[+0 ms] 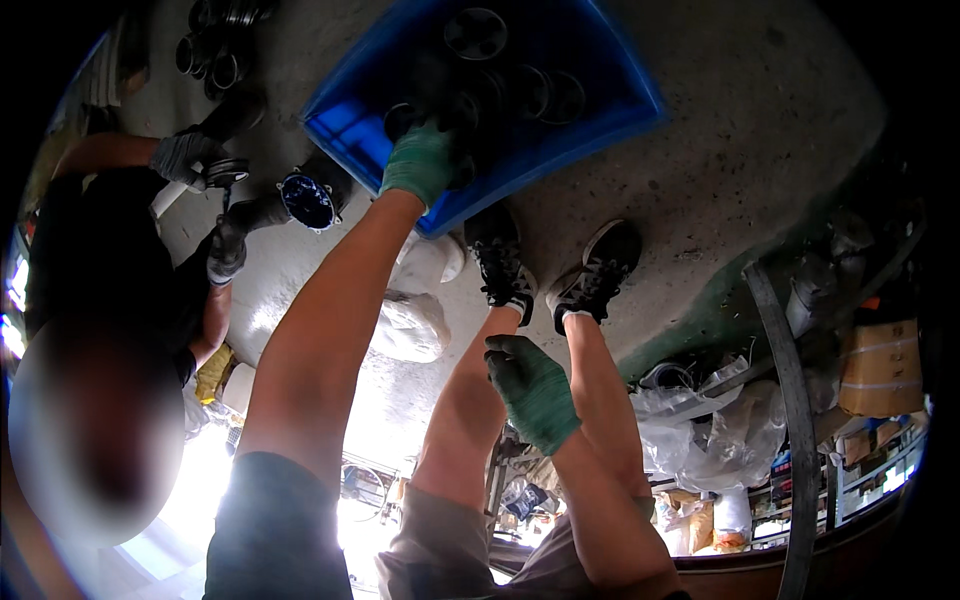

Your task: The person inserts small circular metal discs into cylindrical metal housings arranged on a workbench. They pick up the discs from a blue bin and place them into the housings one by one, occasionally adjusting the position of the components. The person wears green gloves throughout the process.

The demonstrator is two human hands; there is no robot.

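Observation:
My left hand (420, 160), in a green glove with dark fingers, reaches over the near side of a blue plastic crate (585, 155). Its fingers blend into the dark round parts in there, so their grip is hidden. Several black ring-shaped parts lie in the crate, among them a round part (476, 34) at the far side and another ring (562, 98) to the right. My right hand (535, 395), gloved the same way, hovers above my legs, apart from the crate. Its fingers are curled closed, and nothing shows in them.
At left a co-worker's gloved hand (190, 160) grips a dark ring part (226, 172). A round dark-blue-faced part (309, 200) stands nearby. More black rings (225, 70) lie at far left. Clear plastic bags (720, 430), a curved metal strip (785, 400) and a cardboard box (882, 368) sit at right.

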